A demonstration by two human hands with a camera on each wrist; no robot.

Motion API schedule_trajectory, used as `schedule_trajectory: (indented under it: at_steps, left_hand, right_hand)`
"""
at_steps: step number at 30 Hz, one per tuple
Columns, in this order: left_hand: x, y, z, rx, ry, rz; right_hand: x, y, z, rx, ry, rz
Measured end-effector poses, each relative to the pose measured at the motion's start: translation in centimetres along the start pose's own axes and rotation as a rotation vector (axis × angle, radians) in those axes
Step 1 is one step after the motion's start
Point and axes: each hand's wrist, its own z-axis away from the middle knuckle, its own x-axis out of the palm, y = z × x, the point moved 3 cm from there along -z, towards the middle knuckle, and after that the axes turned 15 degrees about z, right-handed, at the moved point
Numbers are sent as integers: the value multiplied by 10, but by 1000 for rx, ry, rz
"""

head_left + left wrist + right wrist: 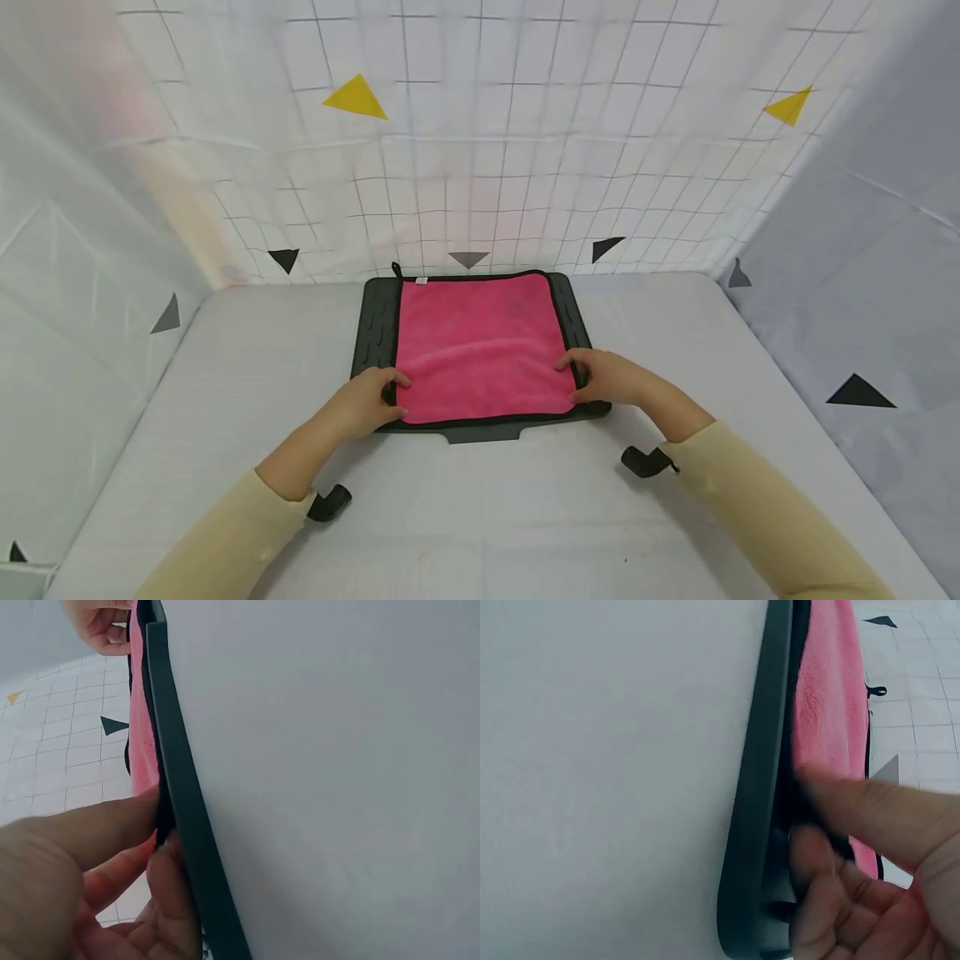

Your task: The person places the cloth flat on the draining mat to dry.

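A pink cloth (480, 350) with black edging, a small white tag and a hanging loop at its far left corner lies over a dark green ridged tray (375, 333). My left hand (365, 402) pinches the cloth's near left edge between thumb and fingers, as the left wrist view shows close to the tray rim (180, 765). At the near right corner my right hand (609, 379) pinches the black edging, with curled fingers beside the tray wall (754, 787). A soft crease runs across the cloth's middle.
The tray stands on a white-covered table (480, 517), its far side close to a white grid-lined curtain (480, 192) with yellow and black triangles. White sheets (82, 333) enclose both sides. A black wrist device (330, 504) sits below each forearm.
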Motion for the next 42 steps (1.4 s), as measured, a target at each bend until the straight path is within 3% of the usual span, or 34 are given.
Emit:
schedule_trajectory:
  at_steps: [9,16,23,27,34,42]
  left_hand:
    - [0,3,6,-25,46,-51]
    - [-7,4,7,-34,10,-69]
    - [-10,20,-5,71,24,-78]
    - [0,32,-19,100,-15,-122]
    - [21,38,-45,71,-166,-312]
    - [27,35,-56,-16,-261,-476]
  right_hand:
    - [-1,-2,2,1,-3,98]
    - [-10,-6,3,-51,31,113]
    - [-20,-30,-10,-168,206,169]
    - [-13,-47,-28,-220,229,233]
    - [4,-69,-53,-254,135,389]
    - [19,-68,-59,-163,-55,487]
